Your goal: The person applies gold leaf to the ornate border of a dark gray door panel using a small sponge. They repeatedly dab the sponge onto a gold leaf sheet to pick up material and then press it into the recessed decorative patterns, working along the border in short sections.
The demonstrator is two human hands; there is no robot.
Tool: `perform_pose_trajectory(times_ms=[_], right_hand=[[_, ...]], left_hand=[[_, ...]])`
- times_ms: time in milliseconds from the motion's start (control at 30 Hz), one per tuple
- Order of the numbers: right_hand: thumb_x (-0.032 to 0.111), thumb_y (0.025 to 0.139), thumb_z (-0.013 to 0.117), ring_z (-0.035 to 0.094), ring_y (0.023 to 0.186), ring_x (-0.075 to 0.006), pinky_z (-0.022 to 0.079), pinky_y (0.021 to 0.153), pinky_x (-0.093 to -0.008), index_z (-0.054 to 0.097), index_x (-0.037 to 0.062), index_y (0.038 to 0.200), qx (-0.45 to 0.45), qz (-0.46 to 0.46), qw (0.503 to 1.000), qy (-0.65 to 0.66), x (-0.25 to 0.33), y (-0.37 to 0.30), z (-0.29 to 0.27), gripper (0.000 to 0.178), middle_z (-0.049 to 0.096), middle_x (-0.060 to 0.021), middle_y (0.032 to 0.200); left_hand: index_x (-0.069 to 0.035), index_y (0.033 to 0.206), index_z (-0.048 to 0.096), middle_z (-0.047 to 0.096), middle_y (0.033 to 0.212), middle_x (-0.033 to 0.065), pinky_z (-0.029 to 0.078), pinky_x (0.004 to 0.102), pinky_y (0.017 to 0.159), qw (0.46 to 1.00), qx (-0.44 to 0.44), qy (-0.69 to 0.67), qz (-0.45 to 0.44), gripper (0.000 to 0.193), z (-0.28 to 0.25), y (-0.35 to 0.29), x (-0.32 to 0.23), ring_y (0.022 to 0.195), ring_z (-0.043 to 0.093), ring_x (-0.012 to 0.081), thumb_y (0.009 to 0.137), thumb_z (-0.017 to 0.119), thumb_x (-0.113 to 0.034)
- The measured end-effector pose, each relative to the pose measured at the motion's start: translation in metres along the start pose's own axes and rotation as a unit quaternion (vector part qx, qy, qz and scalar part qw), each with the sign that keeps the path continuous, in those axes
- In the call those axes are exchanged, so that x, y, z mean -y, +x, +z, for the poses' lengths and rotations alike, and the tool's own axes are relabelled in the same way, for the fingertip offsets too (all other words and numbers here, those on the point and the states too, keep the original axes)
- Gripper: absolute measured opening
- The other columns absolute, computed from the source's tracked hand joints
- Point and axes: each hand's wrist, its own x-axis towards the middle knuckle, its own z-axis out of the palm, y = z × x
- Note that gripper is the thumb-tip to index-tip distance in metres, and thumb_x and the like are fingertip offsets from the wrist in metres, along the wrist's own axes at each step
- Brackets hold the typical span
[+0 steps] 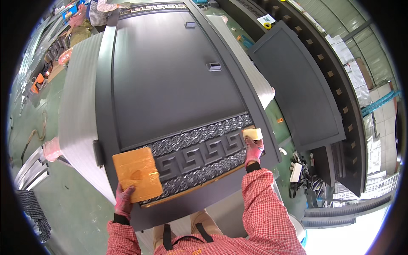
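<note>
A large dark grey door panel lies flat in front of me, with a raised black key-pattern band between floral strips across its near end. My left hand, in a pink glove, grips the lower edge of a flat orange-gold board with a darker smear on it. That board covers the band's left end. In my right hand, also gloved in pink, is a pale yellow sponge block, over the band's right end. Whether the sponge touches the panel I cannot tell.
White foam-like sheeting hangs out from under the panel. Another dark panel leans at the right, near a long dark frame. At the far left end a co-worker reaches toward the panel. Dark straps and scraps litter the green floor.
</note>
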Motion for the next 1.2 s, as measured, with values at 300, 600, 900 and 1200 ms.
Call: perform_pose_trajectory(times_ms=[300,600,900,1200], right_hand=[[-0.011,0.078,0.065,0.062,0.079,-0.014,0.049,0.075,-0.0251,0.059,0.002,0.107,-0.012,-0.006,0.999,-0.046,-0.103,0.145,-0.027,0.033,0.067,-0.0055,0.095],[-0.01,0.076,0.066,0.065,0.084,-0.0162,0.049,0.081,-0.0268,0.059,0.0001,0.109,-0.02,0.007,0.997,-0.077,-0.132,0.178,-0.029,0.034,0.068,-0.0079,0.099],[-0.008,0.075,0.067,0.065,0.085,-0.0181,0.05,0.081,-0.0284,0.059,-0.0016,0.108,-0.019,0.04,0.978,-0.204,-0.126,0.175,-0.017,0.035,0.068,-0.0092,0.098],[-0.003,0.076,0.069,0.064,0.084,-0.0181,0.049,0.081,-0.0297,0.06,-0.0006,0.108,0.004,0.052,0.972,-0.229,-0.114,0.148,0.004,0.034,0.068,-0.008,0.099]], left_hand=[[-0.009,0.136,0.042,0.056,0.126,0.0084,0.051,0.0418,0.093,0.996,-0.079,-0.04,0.025,0.057,0.015,0.032,0.017,0.111,0.059,0.0261,0.086,0.068,-0.013],[-0.011,0.143,0.035,0.053,0.131,0.009,0.051,0.0432,0.094,0.987,-0.151,-0.034,0.029,0.062,0.004,0.04,0.024,0.115,0.057,0.0261,0.088,0.065,-0.013],[-0.012,0.142,0.035,0.053,0.13,0.009,0.052,0.0441,0.093,0.988,-0.146,-0.043,0.028,0.062,0.008,0.045,0.015,0.114,0.058,0.0264,0.088,0.065,-0.012],[-0.011,0.144,0.032,0.054,0.129,0.0101,0.059,0.0402,0.08,0.99,-0.137,-0.03,0.024,0.061,-0.004,0.042,0.008,0.106,0.062,0.0265,0.09,0.062,-0.012]])
